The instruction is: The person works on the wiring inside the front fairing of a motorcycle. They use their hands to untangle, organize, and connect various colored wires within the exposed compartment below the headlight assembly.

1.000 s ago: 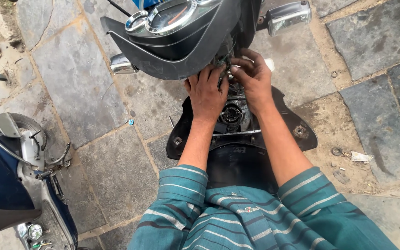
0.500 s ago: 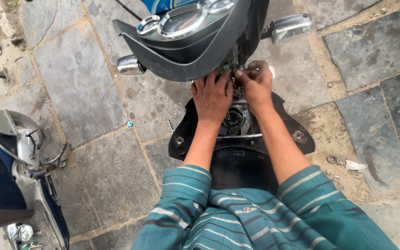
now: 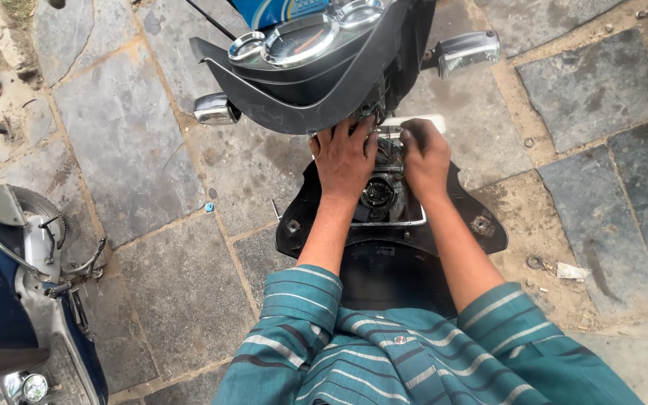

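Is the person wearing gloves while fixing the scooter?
No, the left hand and the right hand are both bare as they reach under the dashboard of the scooter.

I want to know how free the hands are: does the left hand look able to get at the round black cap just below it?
Probably yes. The left hand rests just above the round black cap, which lies open between both wrists with nothing over it. The right hand sits off to its other side.
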